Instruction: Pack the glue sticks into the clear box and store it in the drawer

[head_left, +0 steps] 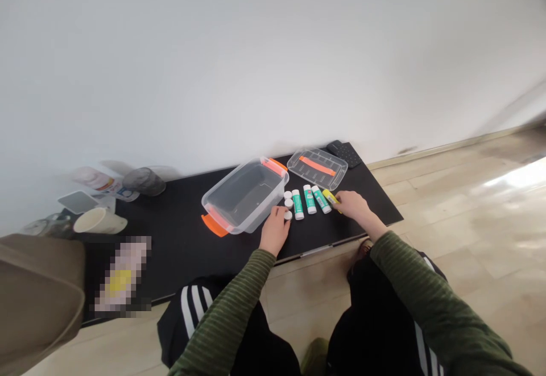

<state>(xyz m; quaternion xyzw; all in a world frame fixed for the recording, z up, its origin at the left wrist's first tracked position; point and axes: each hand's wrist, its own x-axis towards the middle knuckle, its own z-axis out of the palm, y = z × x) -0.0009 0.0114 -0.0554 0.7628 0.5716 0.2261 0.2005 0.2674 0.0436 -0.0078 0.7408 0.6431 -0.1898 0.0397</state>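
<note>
My left hand [275, 231] has its fingers around the nearest of three small round white pieces [289, 203], which stand in a column beside the clear box. Whether these are caps or upright tubes I cannot make out. My right hand [353, 205] is closed on a yellow glue stick [330, 196] at the right end of a row. Left of it lie three teal-and-white glue sticks [309, 199], roughly parallel on the black table [179, 251]. The clear plastic box [239, 194] stands open with its orange latches [214, 225] folded outward.
Behind the glue sticks lies the clear lid [319, 169] with an orange handle. Dark objects [344, 152] sit at the table's far right corner. On the left are a paper cup [101, 221], a bottle [100, 181], a grey jar-like object [144, 181] and someone's brown-clothed part [38, 296].
</note>
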